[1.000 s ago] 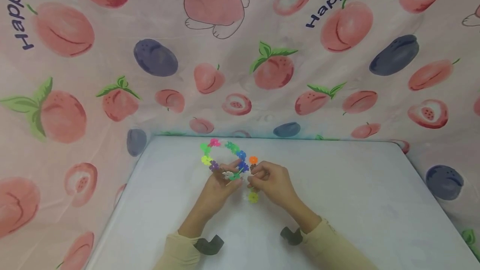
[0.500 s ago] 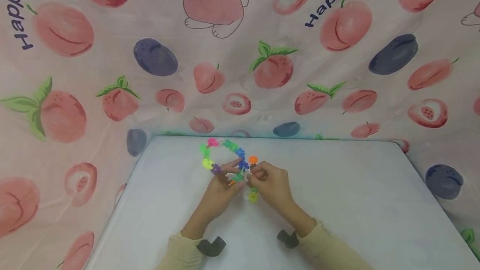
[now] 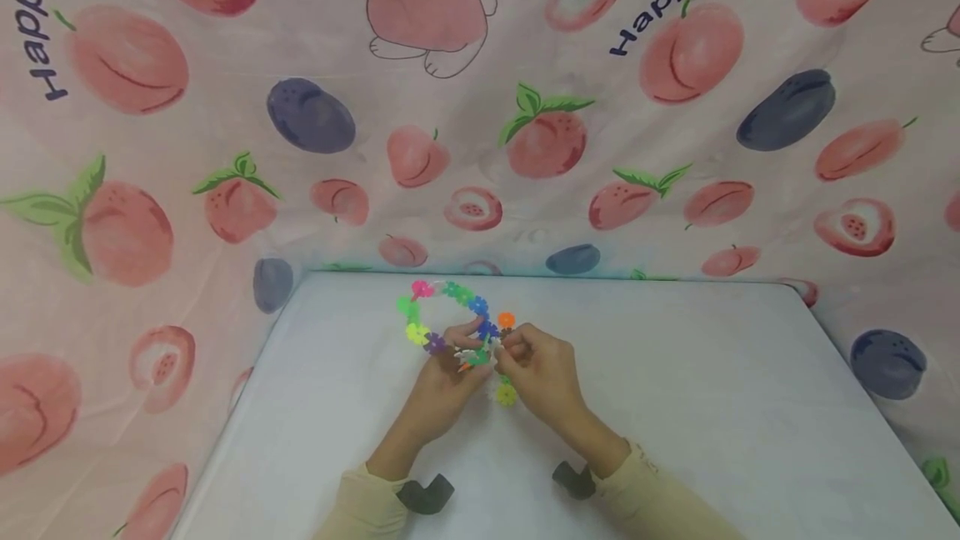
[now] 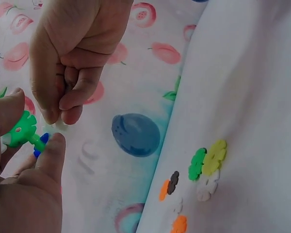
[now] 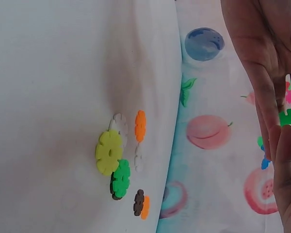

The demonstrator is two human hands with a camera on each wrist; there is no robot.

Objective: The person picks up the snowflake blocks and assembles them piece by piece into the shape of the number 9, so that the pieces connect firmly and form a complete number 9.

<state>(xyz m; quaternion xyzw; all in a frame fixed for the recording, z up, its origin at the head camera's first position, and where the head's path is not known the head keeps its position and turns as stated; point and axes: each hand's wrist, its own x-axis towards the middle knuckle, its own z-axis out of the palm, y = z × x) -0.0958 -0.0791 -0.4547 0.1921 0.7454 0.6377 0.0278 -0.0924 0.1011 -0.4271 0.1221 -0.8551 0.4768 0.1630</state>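
Note:
A ring of interlocking plastic snowflake discs (image 3: 422,289) in many colours stands up from my left hand (image 3: 442,394), which grips its near end. In the left wrist view, a green disc (image 4: 22,130) and a bit of blue disc (image 4: 41,145) show between that hand's thumb and fingers. My right hand (image 3: 547,369) pinches a white snowflake disc (image 3: 494,346) close against the ring's near end. Its fingertips cover most of this disc, so I cannot tell whether it is slotted in. The two hands' fingertips almost meet.
Several loose discs lie on the white table (image 3: 712,415) below the hands: a yellow disc (image 5: 109,152), a green disc (image 5: 121,178), an orange disc (image 5: 140,126), a dark brown disc (image 5: 139,203) and white ones. A fruit-print cloth (image 3: 465,107) hangs behind.
The right hand's white disc has come up against the ring's near end as the left hand shifted slightly right. The ring has tilted a little. Loose discs stay put.

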